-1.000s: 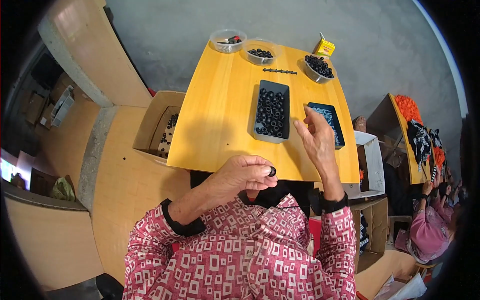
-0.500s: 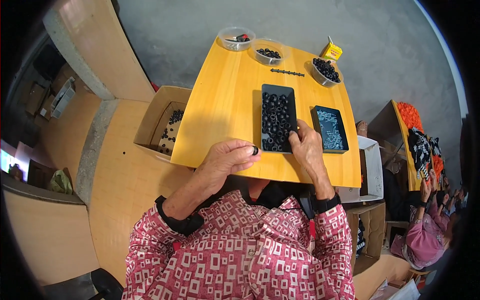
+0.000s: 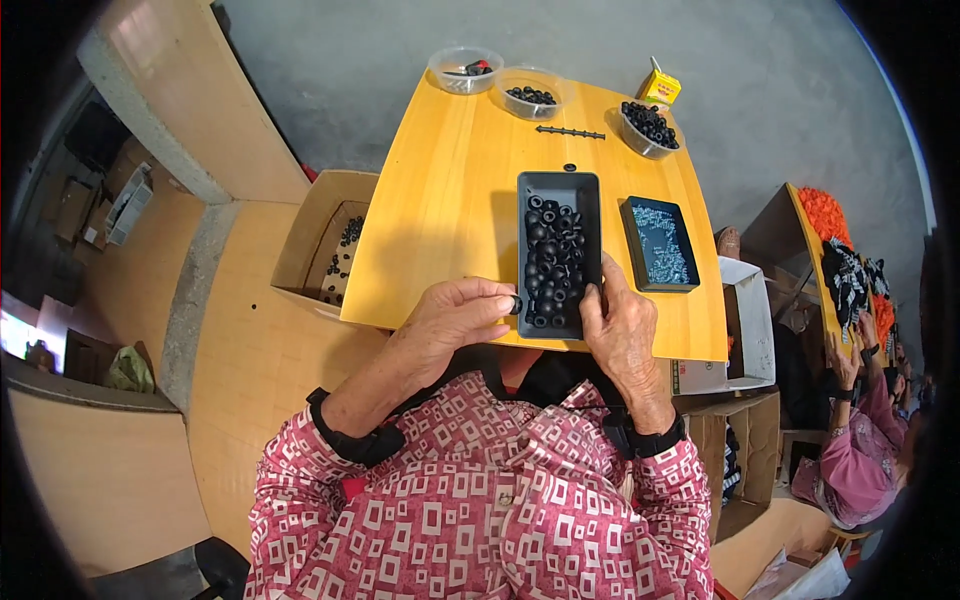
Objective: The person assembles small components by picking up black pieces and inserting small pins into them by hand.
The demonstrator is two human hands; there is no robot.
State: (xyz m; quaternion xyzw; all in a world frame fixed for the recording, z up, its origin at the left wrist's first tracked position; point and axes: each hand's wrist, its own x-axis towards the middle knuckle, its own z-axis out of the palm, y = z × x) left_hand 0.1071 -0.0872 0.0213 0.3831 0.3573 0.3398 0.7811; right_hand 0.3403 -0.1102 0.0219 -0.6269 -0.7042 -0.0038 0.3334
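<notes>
My left hand [image 3: 455, 318] pinches a small black rounded piece [image 3: 516, 304], perhaps a rubber ring, between thumb and fingertips beside the tray's near left corner. At the right wall of the dark rectangular tray [image 3: 535, 184], my right hand [image 3: 622, 325] grips the edge, thumb on the rim and fingers along the outside. Many black rounded pieces [image 3: 552, 255], some with a hole, are heaped inside it, and the bare bottom shows at the far end. Just beyond the tray, a single black piece [image 3: 570, 167] lies on the wooden table [image 3: 440, 190].
To the right stands a dark box of small pale bits [image 3: 640, 210]. Three clear tubs of parts line the back, the middle tub [image 3: 545, 80] among them. A black knobbed rod [image 3: 570, 132] and yellow carton [image 3: 661, 86] lie nearby. A cardboard box [image 3: 290, 245] stands left; a person [image 3: 860, 460] sits right.
The tray has come toward me, its near end now reaching the table's front edge. Its pieces have shifted nearer. A single black piece now shows on the table behind it.
</notes>
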